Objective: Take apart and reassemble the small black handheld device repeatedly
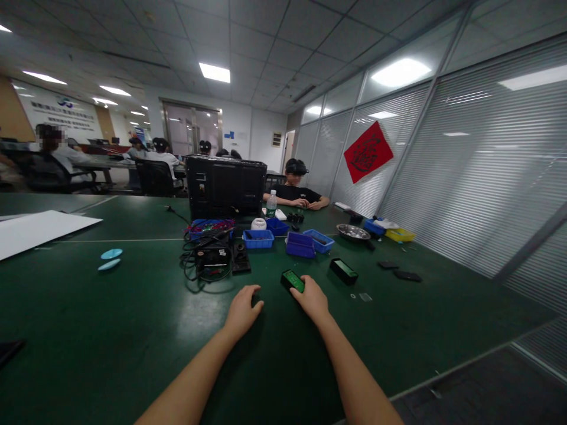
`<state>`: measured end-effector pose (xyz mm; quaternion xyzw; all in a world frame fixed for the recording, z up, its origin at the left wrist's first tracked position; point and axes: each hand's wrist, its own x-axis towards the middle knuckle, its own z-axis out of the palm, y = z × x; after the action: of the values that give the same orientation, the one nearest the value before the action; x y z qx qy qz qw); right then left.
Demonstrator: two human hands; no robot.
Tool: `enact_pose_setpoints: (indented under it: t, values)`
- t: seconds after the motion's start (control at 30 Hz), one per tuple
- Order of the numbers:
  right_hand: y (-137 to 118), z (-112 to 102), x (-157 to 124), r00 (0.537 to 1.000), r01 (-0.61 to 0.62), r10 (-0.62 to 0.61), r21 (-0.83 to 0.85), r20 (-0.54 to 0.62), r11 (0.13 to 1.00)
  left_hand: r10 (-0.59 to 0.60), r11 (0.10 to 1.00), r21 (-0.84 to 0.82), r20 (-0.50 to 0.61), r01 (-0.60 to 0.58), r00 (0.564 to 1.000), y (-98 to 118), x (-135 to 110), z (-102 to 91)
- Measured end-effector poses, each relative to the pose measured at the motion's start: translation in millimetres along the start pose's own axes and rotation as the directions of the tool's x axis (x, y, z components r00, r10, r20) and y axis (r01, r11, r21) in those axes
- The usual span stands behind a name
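My right hand (312, 298) grips the near right end of a small black box with a green circuit board (293, 280) showing in its top. The box sits on the green tabletop (283, 360), or just over it; I cannot tell which. To its left, my left hand (243, 308) hovers low with thumb and fingers apart, holding nothing. A second black box with a green inside (344, 270) lies beyond my right hand, to the right. Near that box are a small white ring (353, 296) and a clear flat piece (365, 297).
Tangled black cables (190, 260), blue bins (258, 239), a baseball (258, 224) and a water bottle (271, 203) stand ahead, before a large black monitor-like panel (225, 188). Further right are a metal bowl (353, 232) and a yellow tray (400, 235). Another person (301, 192) sits across the table.
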<state>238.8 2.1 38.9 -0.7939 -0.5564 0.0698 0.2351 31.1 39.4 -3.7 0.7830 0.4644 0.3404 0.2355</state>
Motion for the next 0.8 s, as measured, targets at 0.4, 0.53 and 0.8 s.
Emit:
enact_pose_setpoints:
  t: [0.4,0.53,0.8]
  values:
    - [22,0,17,0.991,-0.126,0.13,0.165,-0.014,0.978,-0.005,1.0,0.011,0.011,0.005,1.0,3,0,-2.3]
    - [22,-1,18,0.987,-0.153,0.148,0.109,0.056,0.982,0.012,1.0,0.02,0.015,-0.012,1.0,2,-1,-2.4]
    - [11,3,9,0.993,-0.113,0.113,0.012,-0.027,0.994,0.053,0.998,0.031,0.002,-0.053,0.999,0,0,-1.1]
